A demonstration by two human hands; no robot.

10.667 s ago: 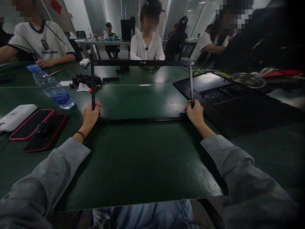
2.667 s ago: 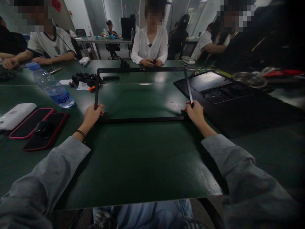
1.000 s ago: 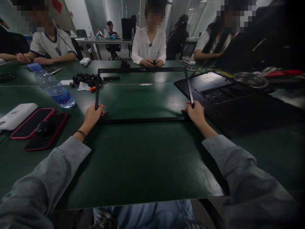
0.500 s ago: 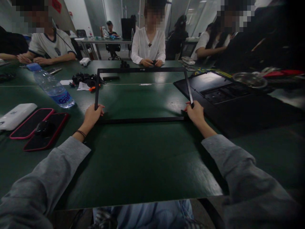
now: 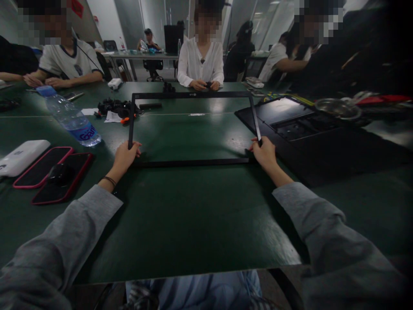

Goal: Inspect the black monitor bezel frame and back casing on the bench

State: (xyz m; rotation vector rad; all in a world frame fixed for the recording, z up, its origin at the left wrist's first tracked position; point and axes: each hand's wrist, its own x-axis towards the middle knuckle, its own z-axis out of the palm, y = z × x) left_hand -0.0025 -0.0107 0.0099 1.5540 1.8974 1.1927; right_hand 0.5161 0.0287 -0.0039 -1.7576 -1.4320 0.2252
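A thin black monitor bezel (image 5: 193,163), an open rectangular frame with an LG logo on its far bar, is held over the green table (image 5: 193,215). My left hand (image 5: 124,154) is closed round its left side bar, close to the near corner. On the opposite side bar my right hand (image 5: 265,153) grips at about the same height. The far bar stands higher than the near one, so the bezel is tilted. Some fingertips of each hand are hidden behind the bars. Whether the near bar touches the table I cannot tell.
Left of me are a water bottle (image 5: 72,118), a white device (image 5: 24,157), and two red-edged phones (image 5: 45,167) with a black mouse-like object (image 5: 60,173). Tangled black parts (image 5: 114,107) lie farther off. At right is a large black panel (image 5: 322,142). A person (image 5: 200,64) sits opposite.
Compared with the oldest frame, the bezel's far bar is lower and the frame leans farther away from me. Over the last second my hands and the bezel have stayed practically still.
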